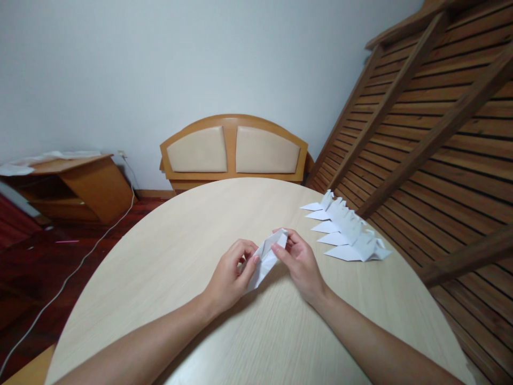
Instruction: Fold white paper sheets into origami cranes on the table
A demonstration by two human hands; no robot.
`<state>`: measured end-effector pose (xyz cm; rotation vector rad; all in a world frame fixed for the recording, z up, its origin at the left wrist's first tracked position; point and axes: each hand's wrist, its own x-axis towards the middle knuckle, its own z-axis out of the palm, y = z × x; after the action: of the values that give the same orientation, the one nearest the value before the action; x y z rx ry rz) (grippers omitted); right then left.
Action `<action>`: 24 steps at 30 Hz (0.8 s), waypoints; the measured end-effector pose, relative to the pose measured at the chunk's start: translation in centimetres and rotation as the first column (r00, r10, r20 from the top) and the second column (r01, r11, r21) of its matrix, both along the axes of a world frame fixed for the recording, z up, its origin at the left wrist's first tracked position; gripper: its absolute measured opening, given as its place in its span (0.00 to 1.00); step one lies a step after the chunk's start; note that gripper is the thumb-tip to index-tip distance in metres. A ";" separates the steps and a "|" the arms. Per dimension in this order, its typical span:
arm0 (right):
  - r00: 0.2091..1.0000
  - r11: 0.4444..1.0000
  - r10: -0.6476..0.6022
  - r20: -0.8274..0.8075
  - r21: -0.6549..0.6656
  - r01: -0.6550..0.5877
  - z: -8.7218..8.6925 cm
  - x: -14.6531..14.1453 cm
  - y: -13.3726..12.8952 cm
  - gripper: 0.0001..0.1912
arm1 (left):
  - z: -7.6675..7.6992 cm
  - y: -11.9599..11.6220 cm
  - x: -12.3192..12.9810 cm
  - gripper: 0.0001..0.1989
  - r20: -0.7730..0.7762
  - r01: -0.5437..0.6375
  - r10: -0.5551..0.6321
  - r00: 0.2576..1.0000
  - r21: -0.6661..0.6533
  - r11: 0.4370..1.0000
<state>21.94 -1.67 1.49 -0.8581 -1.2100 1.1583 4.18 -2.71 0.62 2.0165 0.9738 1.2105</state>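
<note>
Both hands, left hand [230,275] and right hand [300,262], pinch a half-folded white paper piece [266,256] in closed fingers just above the surface [180,256], left of the row of finished paper figures [347,230]. A fold is apparently being creased; the next move likely calls for a firm, aligned press along the edge.

No text, label, brand, number or sign is showing anywhere that can be read. The folded white paper [266,258] is showing only blank faces, and the row of finished paper folds [348,231] lying on the round wooden table [180,256] is carrying no print either. The loose papers [48,158] sitting on the low wooden cabinet [84,184] by the wall are appearing too small and pale for any writing to be made out.
</note>
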 end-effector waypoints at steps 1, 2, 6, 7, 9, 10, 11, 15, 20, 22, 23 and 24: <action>1.000 1.000 0.003 0.011 -0.012 -0.003 0.1 0.1 0.0 0.18 | 0.0 0.0 0.0 0.09 -0.019 0.003 -0.003 1.000 0.021 1.000; 1.000 1.000 0.001 0.022 -0.023 -0.001 0.2 0.2 0.0 0.18 | 0.1 0.0 -0.1 0.08 -0.036 0.009 -0.008 0.999 0.039 0.999; 0.995 0.996 -0.089 0.032 -0.014 0.090 0.4 0.6 0.3 0.21 | 0.0 -0.2 -0.1 0.04 -0.076 0.021 -0.015 0.997 0.073 0.997; 0.993 0.993 -0.119 0.017 -0.005 0.119 0.4 0.7 0.4 0.21 | 0.0 -0.2 -0.1 0.03 -0.085 0.023 -0.017 0.996 0.071 0.997; 0.985 0.986 -0.166 -0.036 0.004 0.166 0.5 0.8 0.7 0.20 | -0.1 -0.4 0.0 0.05 -0.103 0.024 -0.018 0.995 0.054 0.998; 0.981 0.983 -0.182 -0.066 -0.001 0.183 0.5 0.9 0.7 0.20 | -0.2 -0.4 0.0 0.07 -0.110 0.021 -0.016 0.994 0.042 0.999; 0.976 0.981 -0.195 -0.097 -0.011 0.195 0.6 1.0 0.8 0.19 | -0.3 -0.4 0.0 0.07 -0.112 0.016 -0.013 0.994 0.029 0.999; 0.955 0.978 -0.209 -0.212 -0.047 0.204 1.0 1.6 1.1 0.18 | -0.3 -0.4 0.1 0.04 -0.094 0.008 -0.014 0.995 -0.063 0.998; 0.942 0.966 -0.256 -0.216 -0.034 0.255 1.3 2.7 1.6 0.17 | -0.3 -0.4 0.4 0.06 -0.008 0.021 -0.023 1.000 -0.173 0.985; 0.933 0.960 -0.280 -0.225 -0.038 0.279 1.3 3.0 1.8 0.17 | -0.4 -0.3 0.3 0.04 -0.009 0.034 -0.035 0.999 -0.124 0.992; 0.927 0.958 -0.286 -0.244 -0.047 0.283 1.4 3.1 1.9 0.17 | -0.4 -0.2 0.3 0.04 -0.016 0.041 -0.043 0.999 -0.085 0.996; 0.918 0.957 -0.289 -0.270 -0.055 0.285 1.5 3.1 2.0 0.17 | -0.4 -0.1 0.2 0.05 -0.025 0.048 -0.050 0.998 -0.045 0.998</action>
<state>25.07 0.29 2.97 -0.8229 -0.8163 1.0077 4.37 -2.85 0.19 2.0150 0.9500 1.1297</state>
